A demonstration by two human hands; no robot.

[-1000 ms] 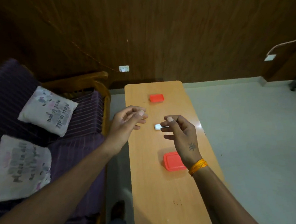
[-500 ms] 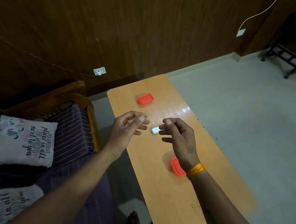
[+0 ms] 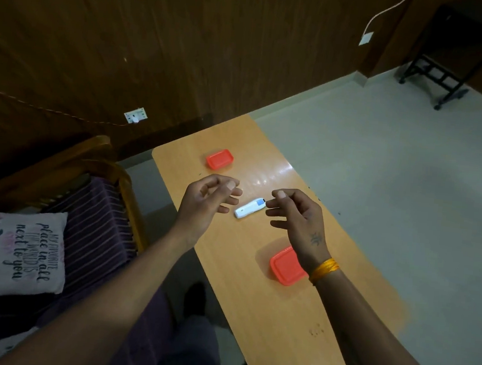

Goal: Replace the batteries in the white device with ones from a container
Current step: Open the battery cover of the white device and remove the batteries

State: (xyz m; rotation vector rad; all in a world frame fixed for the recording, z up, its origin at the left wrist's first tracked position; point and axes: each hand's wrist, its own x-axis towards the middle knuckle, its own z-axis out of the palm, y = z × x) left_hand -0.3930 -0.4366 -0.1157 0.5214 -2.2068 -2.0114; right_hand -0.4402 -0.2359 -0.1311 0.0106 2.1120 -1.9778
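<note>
A long orange-brown table [image 3: 265, 317] is stretching from near to far in the middle of the room. A purple striped sofa [image 3: 95, 242] with a wooden arm is sitting on the left of it, and a white pillow [image 3: 12, 251] with black writing is lying on the sofa. A gray floor [image 3: 409, 198] is spreading out on the right.

Two bare arms are reaching over the table. The left hand [image 3: 205, 205] is hanging above the table with its fingers curled loosely, and it is gripping nothing. The right hand [image 3: 301, 217] is also hanging loosely curled, with an orange band [image 3: 324, 269] around its wrist. Its first finger is just beside the far end of the white device, but I cannot tell if it is touching.

A red container [image 3: 286, 267] with its lid on is sitting near, partly hidden under the right wrist. A smaller red container [image 3: 220, 159] is sitting far away on the table.

The white device [image 3: 249, 208] is lying flat on the table between the two hands. It is showing a little blue patch at its far end.
</note>
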